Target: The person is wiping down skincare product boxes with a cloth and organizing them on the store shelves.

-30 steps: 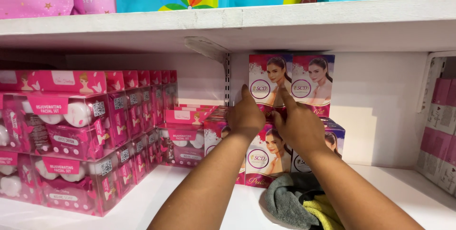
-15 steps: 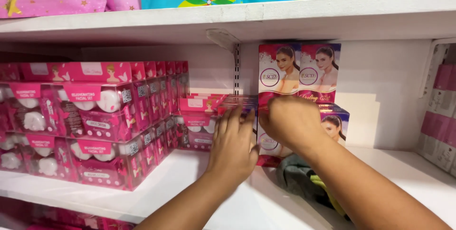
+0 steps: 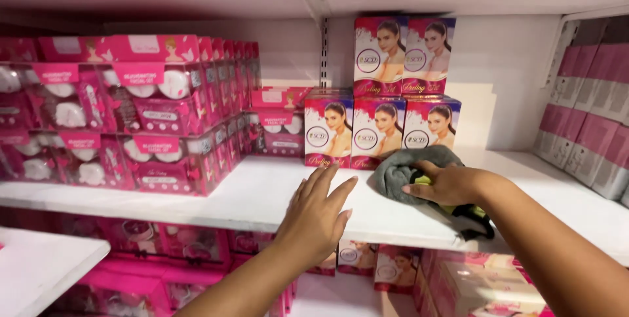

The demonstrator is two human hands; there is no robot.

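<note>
Cloth [image 3: 409, 171]: grey with a yellow-green fold, bunched on the white shelf [image 3: 262, 189], just before the portrait boxes [image 3: 367, 132].
Right hand [image 3: 444, 184]: closed over the cloth, pinning it down.
Left hand [image 3: 316, 211]: fingers spread, flat at the shelf's front edge, holding nothing.
Risk: a wide swipe could topple the stacked boxes behind.
</note>
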